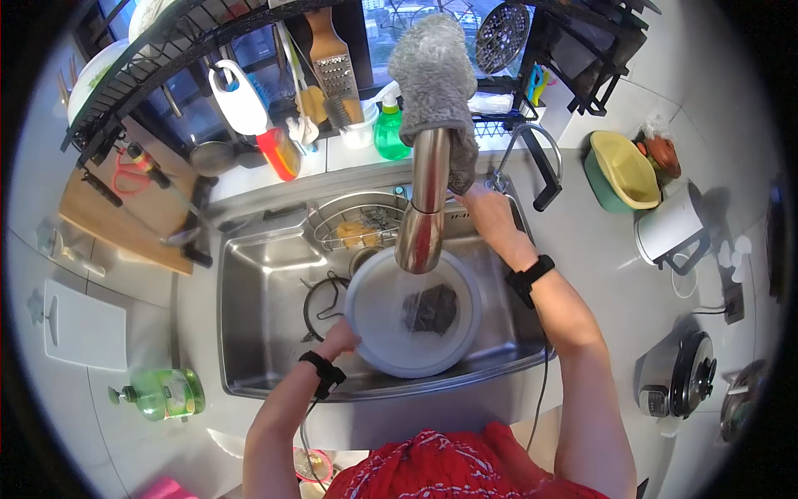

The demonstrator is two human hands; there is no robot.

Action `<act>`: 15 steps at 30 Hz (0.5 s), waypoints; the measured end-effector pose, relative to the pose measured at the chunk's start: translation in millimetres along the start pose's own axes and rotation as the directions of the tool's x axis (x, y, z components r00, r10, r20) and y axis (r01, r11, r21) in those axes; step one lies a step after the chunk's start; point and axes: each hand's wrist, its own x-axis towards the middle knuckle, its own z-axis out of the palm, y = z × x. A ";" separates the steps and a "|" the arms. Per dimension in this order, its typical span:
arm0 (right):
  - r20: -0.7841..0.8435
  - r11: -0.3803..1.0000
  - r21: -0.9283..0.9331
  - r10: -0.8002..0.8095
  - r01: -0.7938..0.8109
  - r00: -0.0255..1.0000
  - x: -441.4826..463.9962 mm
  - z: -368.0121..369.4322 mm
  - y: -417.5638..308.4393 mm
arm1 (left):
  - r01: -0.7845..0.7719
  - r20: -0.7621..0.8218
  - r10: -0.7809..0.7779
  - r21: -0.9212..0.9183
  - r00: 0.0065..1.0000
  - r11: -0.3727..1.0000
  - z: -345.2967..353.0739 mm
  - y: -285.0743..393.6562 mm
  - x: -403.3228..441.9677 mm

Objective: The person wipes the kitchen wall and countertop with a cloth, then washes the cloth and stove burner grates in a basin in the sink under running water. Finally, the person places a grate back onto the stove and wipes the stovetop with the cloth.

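Note:
In the head view a round white basin (370,353) sits tilted or flat in the steel sink, I cannot tell which. Inside it lies a dark grey cloth (434,309), and faint streaks suggest water falling. My left hand (339,339) is closed on the basin's left rim. Above the basin hangs the metal faucet (429,179), with a grey cloth (432,79) draped over its upper part. My right hand (489,214) reaches behind the faucet, close to its base; its fingertips are partly hidden there.
The sink (258,333) also holds a wire rack (328,220) with sponges and a black ring-shaped stand (312,312). A thin curved tap (549,150) stands behind right. A green soap bottle (170,394), a kettle (672,224) and a rice cooker (694,374) flank it.

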 end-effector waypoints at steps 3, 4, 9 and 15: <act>-0.118 0.994 0.091 0.067 -0.057 0.991 -9.9 -24.2 -23.9 | 0.036 -0.025 -0.034 0.056 0.999 0.998 -5.8 14.0 -12.2; -0.147 0.987 0.144 0.087 -0.065 0.985 -15.5 -35.3 -33.9 | 0.047 -0.039 -0.044 0.082 0.998 0.995 -9.1 21.4 -18.7; 0.080 0.260 0.961 0.059 -0.093 0.995 -38.2 -61.0 -87.3 | -0.089 -0.110 0.098 0.082 0.989 0.993 8.1 -13.4 7.7; 0.172 0.131 0.974 0.101 -0.184 0.980 -22.0 -80.6 -112.0 | 0.091 -0.070 -0.084 0.100 0.994 0.991 -7.4 23.1 -16.4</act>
